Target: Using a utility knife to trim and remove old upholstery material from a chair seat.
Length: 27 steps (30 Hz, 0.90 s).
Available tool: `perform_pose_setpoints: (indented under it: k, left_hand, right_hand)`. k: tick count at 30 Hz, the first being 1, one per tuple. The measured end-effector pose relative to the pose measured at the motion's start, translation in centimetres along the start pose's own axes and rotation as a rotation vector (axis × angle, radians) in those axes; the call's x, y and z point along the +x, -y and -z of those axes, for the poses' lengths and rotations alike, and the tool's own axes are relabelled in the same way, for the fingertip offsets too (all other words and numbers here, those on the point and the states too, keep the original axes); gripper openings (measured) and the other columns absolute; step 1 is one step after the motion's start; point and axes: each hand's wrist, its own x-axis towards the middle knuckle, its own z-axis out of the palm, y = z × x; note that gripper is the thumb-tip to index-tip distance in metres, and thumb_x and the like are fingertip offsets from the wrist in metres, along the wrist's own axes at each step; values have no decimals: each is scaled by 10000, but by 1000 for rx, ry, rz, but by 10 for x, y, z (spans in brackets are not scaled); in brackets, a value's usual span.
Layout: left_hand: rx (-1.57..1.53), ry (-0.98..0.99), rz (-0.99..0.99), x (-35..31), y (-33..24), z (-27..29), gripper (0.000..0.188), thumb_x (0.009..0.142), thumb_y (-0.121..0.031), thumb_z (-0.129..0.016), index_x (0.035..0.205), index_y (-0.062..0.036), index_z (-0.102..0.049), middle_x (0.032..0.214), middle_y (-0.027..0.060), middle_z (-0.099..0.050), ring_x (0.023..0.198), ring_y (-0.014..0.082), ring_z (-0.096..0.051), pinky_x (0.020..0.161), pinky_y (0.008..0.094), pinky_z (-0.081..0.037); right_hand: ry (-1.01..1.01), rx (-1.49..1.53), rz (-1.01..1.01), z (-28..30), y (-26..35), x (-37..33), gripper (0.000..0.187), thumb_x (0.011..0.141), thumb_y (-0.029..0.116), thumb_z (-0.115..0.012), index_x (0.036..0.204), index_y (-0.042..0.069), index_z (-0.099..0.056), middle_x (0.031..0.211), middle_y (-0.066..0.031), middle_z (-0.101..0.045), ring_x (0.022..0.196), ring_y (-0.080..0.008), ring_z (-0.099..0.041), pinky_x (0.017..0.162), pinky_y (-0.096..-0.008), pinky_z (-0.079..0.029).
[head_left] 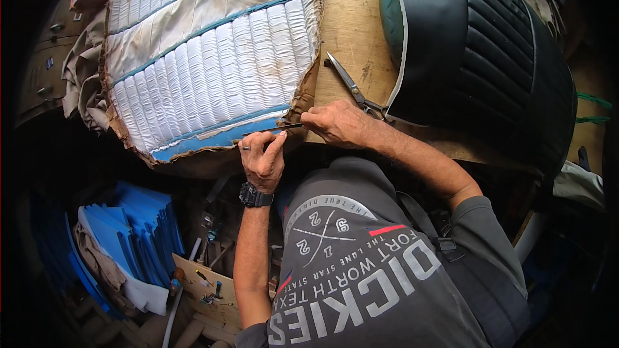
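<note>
A white pleated upholstery panel (213, 67) with blue piping lies on the wooden table, its brown edges frayed. At its near right corner a thin, dark, narrow strip or blade (291, 126) runs between my hands; its exact kind is unclear. My right hand (338, 122) is closed around its right end. My left hand (263, 158), wearing a ring and a black watch, has thumb and fingers bent together at the panel's near blue edge, by the strip's left part. What those fingertips grip is hidden. Open scissors (351, 84) lie just beyond my right hand.
A black ribbed seat cover (496, 45) stands on the right of the plywood tabletop (348, 6). Blue foam sheets (138, 225) are stacked low on the left. Near them, small tools lie on a board (216, 296). Beige cloth (87, 80) hangs beside the panel.
</note>
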Motion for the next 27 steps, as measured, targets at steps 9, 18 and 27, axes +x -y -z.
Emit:
perform_pose_setpoints:
  k: [9,18,27]
  left_hand:
    - [-16,26,-11,2,3,2,289,763,34,-788,1012,-109,-753,905,27,-612,885,238,-600,814,389,-458]
    - [-60,46,23,8,-1,5,263,770,23,-782,1000,-100,-744,905,30,-615,876,239,-610,785,386,-452]
    - [-73,54,76,6,-4,6,230,775,6,-790,972,-102,-743,890,28,-612,860,243,-601,776,390,-445]
  right_hand:
    - [26,-17,-22,-9,7,9,143,912,157,-648,972,46,-581,830,-152,-659,778,-376,-677,663,-483,-528]
    - [121,-166,-138,8,25,-17,120,899,98,-608,996,37,-572,826,-146,-664,772,-376,-674,652,-478,-528]
    - [57,-171,-113,-4,27,-17,173,919,127,-611,1059,29,-581,850,-167,-679,815,-379,-687,682,-483,-529]
